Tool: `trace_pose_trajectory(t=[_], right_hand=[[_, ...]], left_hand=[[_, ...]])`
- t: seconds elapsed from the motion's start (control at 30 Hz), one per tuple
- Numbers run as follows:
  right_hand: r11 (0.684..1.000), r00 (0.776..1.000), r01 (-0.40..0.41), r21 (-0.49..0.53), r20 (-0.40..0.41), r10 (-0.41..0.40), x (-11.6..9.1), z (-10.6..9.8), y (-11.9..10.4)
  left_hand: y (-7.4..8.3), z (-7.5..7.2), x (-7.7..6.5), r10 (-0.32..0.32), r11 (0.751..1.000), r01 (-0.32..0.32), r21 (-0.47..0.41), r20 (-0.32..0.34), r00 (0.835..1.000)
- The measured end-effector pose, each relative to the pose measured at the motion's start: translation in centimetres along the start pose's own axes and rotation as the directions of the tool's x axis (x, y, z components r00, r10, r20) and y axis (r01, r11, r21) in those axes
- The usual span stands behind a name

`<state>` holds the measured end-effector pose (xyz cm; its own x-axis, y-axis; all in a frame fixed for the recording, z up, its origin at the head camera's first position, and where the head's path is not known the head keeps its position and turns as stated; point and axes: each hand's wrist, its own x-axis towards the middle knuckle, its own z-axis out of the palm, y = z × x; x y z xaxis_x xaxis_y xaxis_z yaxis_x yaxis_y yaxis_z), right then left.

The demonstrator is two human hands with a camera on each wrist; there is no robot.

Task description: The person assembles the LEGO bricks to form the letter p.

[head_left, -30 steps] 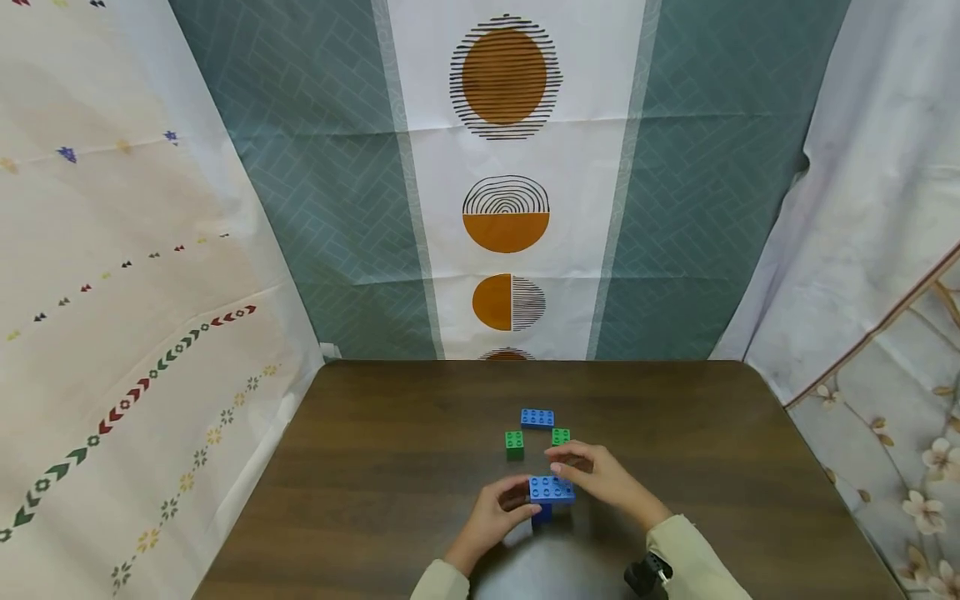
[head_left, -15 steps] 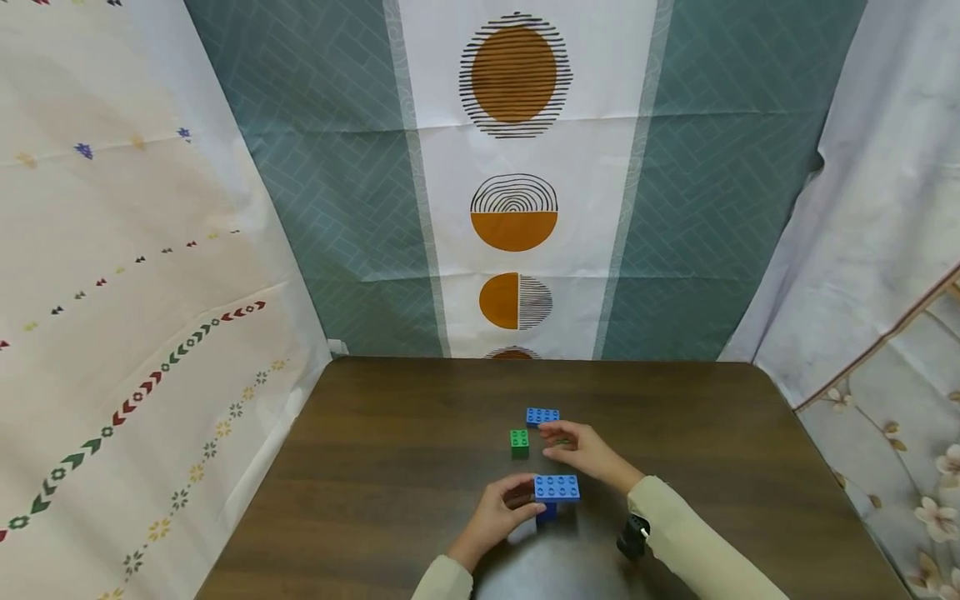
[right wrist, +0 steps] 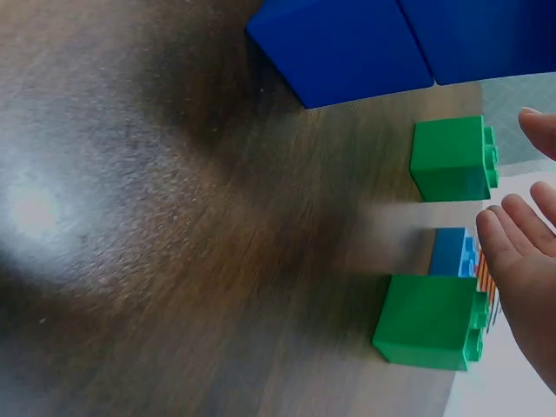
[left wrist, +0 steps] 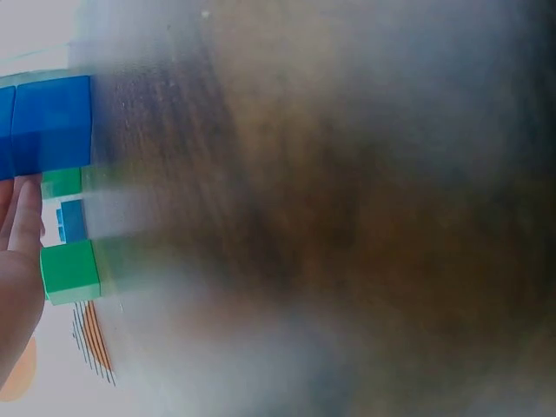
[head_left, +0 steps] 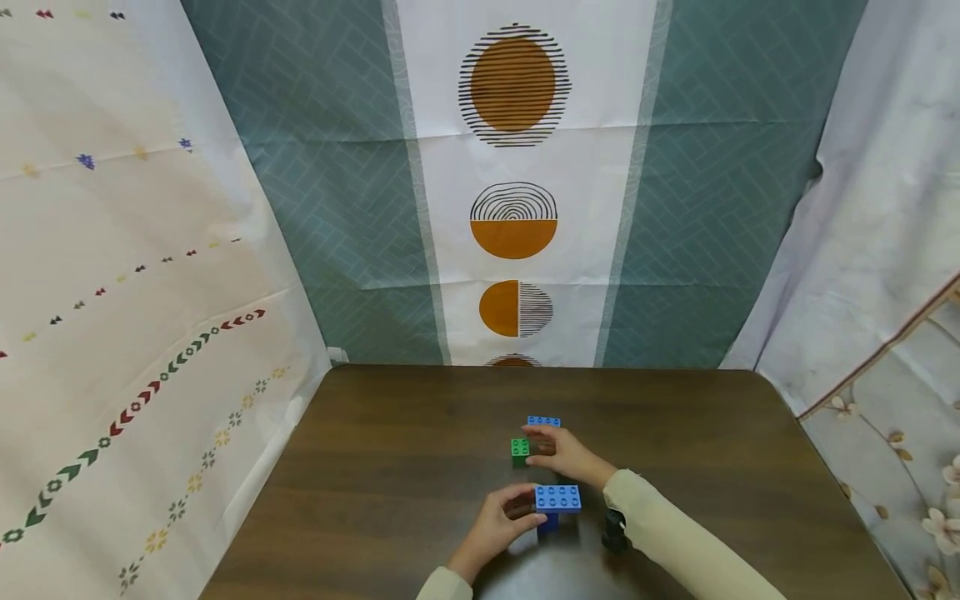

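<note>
My left hand (head_left: pixel 497 527) grips a stack of blue toy building bricks (head_left: pixel 558 498), thumb in front and fingers behind, near the table's front. The studded top brick sits on a darker blue part below. In the left wrist view, fingertips meet the side of the blue stack (left wrist: pixel 52 126). Beyond the stack, my right hand (head_left: pixel 567 459) hovers with thumb and fingers apart, holding nothing. Its fingertips are close to a small green brick (head_left: pixel 520 451). A second green brick (right wrist: pixel 426 321), visible in the right wrist view, is hidden behind that hand in the head view.
A blue eight-stud brick (head_left: pixel 543 421) lies behind the green ones, partly covered by the right fingers. The brown wooden table (head_left: pixel 390 467) reaches back to a patterned cloth (head_left: pixel 360 208). More cloth hangs at both sides.
My right hand has moved away from beside the blue stack, first back over the right green brick, then left toward the other green one. The left hand keeps its grip.
</note>
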<state>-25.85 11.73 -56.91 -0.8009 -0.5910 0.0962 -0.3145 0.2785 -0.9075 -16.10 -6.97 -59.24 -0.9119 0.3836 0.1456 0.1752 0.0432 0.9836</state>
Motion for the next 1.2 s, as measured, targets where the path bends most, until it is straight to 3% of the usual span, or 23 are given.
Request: trace_pose_trajectory(t=[0.23,0.33,0.47,0.57,0.9,1.2], right_hand=[[1.0,0.999,-0.024,-0.016,0.043,0.024,0.9,0.9,0.3],[1.0,0.999,-0.021,-0.021,0.035,0.022,1.0,1.1,0.2],[0.998,1.0,-0.024,-0.053,0.013,0.024,1.2,1.2,-0.1],[0.996,0.999,-0.034,-0.082,-0.001,0.034,1.4,1.3,-0.2],[0.99,0.999,-0.048,-0.134,-0.019,0.046,1.4,1.6,-0.2],[0.987,0.998,-0.045,-0.155,-0.041,0.039,1.4,1.5,0.5]], left_hand=[[0.1,0.0,-0.3,-0.047,0.998,0.047,-0.031,-0.019,0.999],[1.0,0.0,-0.4,-0.058,0.998,0.057,-0.028,-0.025,0.998],[1.0,0.0,-0.3,-0.062,0.998,0.061,-0.022,-0.029,0.998],[0.2,0.0,-0.1,-0.048,0.999,0.048,-0.026,-0.025,0.999],[0.3,0.0,-0.2,-0.061,0.997,0.06,-0.045,-0.019,0.998],[0.3,0.1,-0.1,-0.033,0.999,0.033,-0.021,-0.011,0.999]])
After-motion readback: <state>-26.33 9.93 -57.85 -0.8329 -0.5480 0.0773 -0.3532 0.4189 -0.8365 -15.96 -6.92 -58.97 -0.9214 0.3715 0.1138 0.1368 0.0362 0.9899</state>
